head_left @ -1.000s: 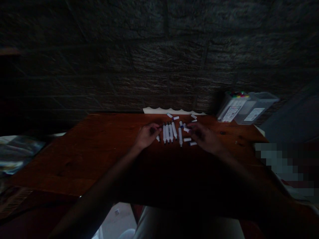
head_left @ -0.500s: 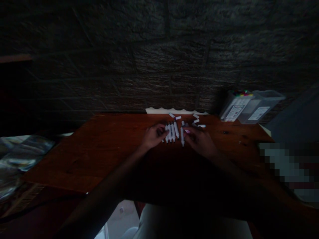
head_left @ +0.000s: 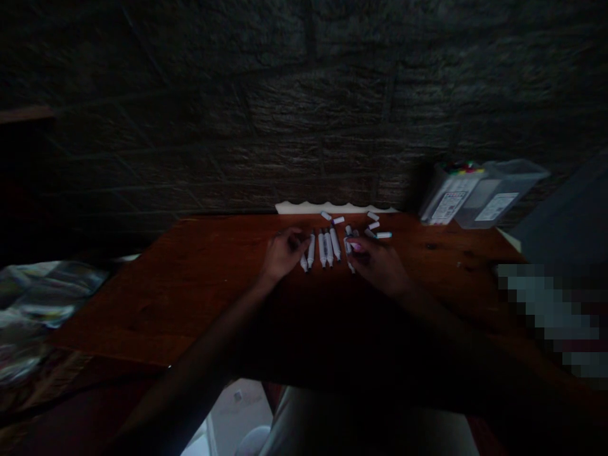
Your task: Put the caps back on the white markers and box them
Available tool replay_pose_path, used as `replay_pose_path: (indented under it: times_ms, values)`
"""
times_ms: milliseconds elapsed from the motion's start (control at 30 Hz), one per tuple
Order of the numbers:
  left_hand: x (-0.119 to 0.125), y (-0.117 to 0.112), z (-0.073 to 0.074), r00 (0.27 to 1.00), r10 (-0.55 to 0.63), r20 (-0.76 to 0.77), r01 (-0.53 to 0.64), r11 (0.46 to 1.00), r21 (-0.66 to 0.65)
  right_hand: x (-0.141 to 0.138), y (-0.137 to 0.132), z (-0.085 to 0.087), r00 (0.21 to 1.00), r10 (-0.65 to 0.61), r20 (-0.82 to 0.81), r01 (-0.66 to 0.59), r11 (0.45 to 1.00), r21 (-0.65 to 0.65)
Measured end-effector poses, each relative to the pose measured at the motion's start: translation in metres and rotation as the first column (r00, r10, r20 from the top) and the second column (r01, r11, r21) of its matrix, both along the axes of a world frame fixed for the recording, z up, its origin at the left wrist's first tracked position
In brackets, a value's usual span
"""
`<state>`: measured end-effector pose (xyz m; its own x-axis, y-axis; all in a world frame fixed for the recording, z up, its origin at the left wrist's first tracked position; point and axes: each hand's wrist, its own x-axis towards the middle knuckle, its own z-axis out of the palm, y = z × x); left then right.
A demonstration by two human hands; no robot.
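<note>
Several white marker pens [head_left: 325, 246] lie side by side near the far edge of a reddish wooden table [head_left: 199, 285]. Loose white caps [head_left: 375, 225] are scattered just behind them. My left hand [head_left: 282, 253] rests at the left end of the row, its fingers curled against the leftmost marker. My right hand [head_left: 377, 263] sits at the right end of the row, fingers pinched on a marker with a pink tip [head_left: 354, 247]. The scene is very dark.
Two clear plastic boxes [head_left: 475, 193], one with coloured marker ends showing, stand at the table's back right by a dark brick wall [head_left: 285, 114]. A white scalloped strip [head_left: 332, 207] lies along the back edge. Crumpled shiny wrapping [head_left: 42, 304] lies at the left.
My right hand has pulled in from the loose caps to the right end of the marker row and closed on a pink-tipped marker. My left hand stays at the left end.
</note>
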<state>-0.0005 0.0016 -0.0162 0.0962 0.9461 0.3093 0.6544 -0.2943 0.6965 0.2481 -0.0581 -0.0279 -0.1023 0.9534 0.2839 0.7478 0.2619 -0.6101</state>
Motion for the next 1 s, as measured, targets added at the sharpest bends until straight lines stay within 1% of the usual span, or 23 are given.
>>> replay_pose_path:
  times_ms: [100,167,233,333,467,567,700,767,800,867,900,933,967,1000]
  values:
    - [-0.006,0.003,0.002,0.994,0.08,-0.07,-0.084,0.995,-0.06,0.002,0.0,0.0,0.999,-0.008,-0.036,0.008,1.0,0.006]
    - [-0.008,0.005,0.003,0.988,0.083,-0.131,-0.1,0.987,-0.122,0.002,0.001,0.0,0.999,-0.014,-0.039,0.014,1.0,0.002]
    - [-0.009,0.005,0.003,0.983,0.062,-0.174,-0.089,0.984,-0.151,0.002,0.0,0.0,0.999,-0.021,-0.027,0.021,1.0,0.003]
    - [-0.009,0.003,0.005,0.963,0.049,-0.263,-0.089,0.986,-0.141,0.0,0.0,-0.001,1.0,-0.029,0.008,0.029,1.0,0.008]
    - [-0.009,-0.002,0.009,0.91,0.11,-0.399,-0.169,0.979,-0.117,0.0,-0.001,-0.001,0.995,-0.048,0.086,0.047,0.999,0.017]
    - [-0.01,-0.003,0.012,0.899,0.112,-0.423,-0.177,0.977,-0.119,0.001,-0.002,0.0,0.993,-0.046,0.109,0.046,0.999,0.007]
    - [-0.012,-0.004,0.015,0.914,0.067,-0.399,-0.132,0.981,-0.138,0.002,-0.001,-0.001,0.996,-0.05,0.069,0.05,0.999,-0.001]
    - [-0.013,-0.004,0.017,0.941,0.025,-0.338,-0.084,0.983,-0.163,0.002,0.0,-0.001,0.998,-0.057,0.035,0.056,0.998,0.017]
    - [-0.014,-0.004,0.017,0.961,0.006,-0.275,-0.061,0.98,-0.19,0.003,0.001,-0.002,0.998,-0.055,0.018,0.055,0.998,0.031]
    - [-0.015,-0.004,0.02,0.998,0.009,-0.069,-0.029,0.959,-0.283,0.004,0.001,-0.002,0.999,-0.047,-0.007,0.048,0.997,0.06]
    - [-0.015,-0.004,0.021,0.997,0.043,0.071,-0.017,0.942,-0.335,0.005,0.002,-0.001,0.999,-0.043,-0.011,0.043,0.996,0.077]
    - [-0.015,-0.004,0.023,0.971,0.088,0.222,0.003,0.925,-0.381,0.006,0.002,0.0,0.999,-0.043,-0.009,0.044,0.994,0.097]
    - [-0.015,-0.004,0.025,0.921,0.132,0.368,0.034,0.911,-0.412,0.009,0.002,0.001,0.999,-0.047,-0.003,0.047,0.992,0.118]
    - [-0.014,-0.004,0.027,0.853,0.166,0.495,0.07,0.903,-0.424,0.012,0.001,0.003,0.998,-0.056,0.003,0.055,0.989,0.136]
